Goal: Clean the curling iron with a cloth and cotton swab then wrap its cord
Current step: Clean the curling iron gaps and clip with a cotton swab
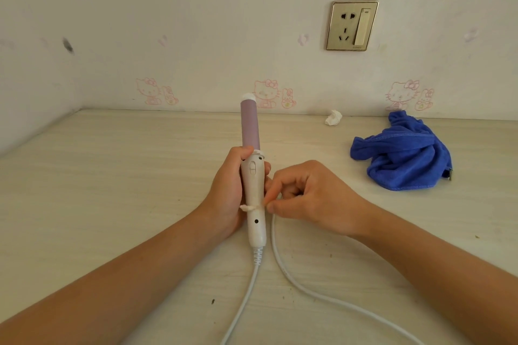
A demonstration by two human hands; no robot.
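We grip the curling iron in our left hand, barrel pointing away; our right hand pinches the cotton swab crosswise on its handle.

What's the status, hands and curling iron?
Left hand grips curling iron handle, barrel up. Right hand pinches cotton swab across the handle. Cord loose on table, unwrapped. Blue cloth lies aside; nothing in the way.
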